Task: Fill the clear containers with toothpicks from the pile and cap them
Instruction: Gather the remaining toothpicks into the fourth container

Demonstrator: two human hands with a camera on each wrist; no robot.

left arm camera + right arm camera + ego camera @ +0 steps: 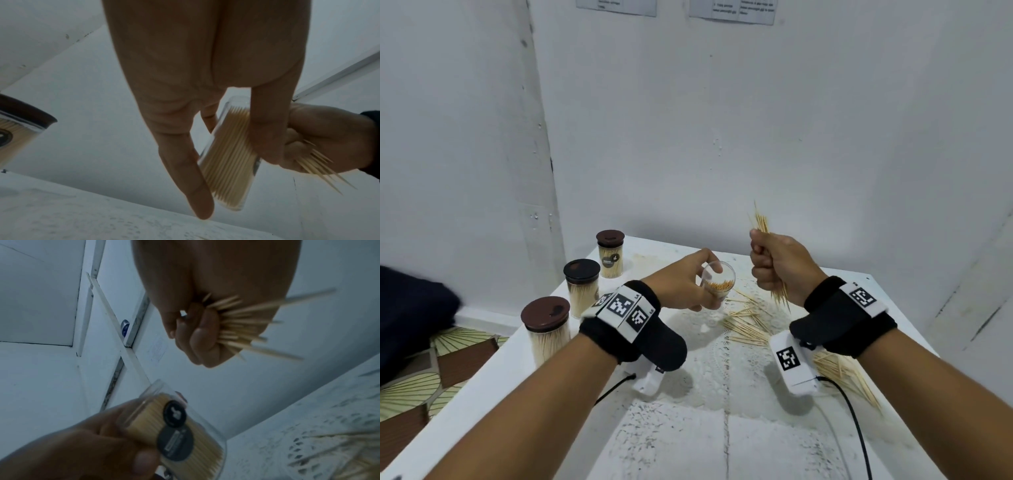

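While our left hand (690,286) gripped an uncapped clear container (717,282), tilted above the surface (688,428) and seemingly well filled, our right hand (777,265) clenched a bundle of toothpicks (761,219) just beside it. Three capped containers (581,286) stood full along the left edge. Loose toothpicks in the pile (748,323) remained, and this container needed topping up and capping.

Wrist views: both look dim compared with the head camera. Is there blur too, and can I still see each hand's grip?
Head view: bright, sharp. Left wrist view: dim, bluish; left hand holding the open container still reads. Right wrist view: darker, motion-blurred; right hand gripping the toothpick bundle is clear, tips smeared.
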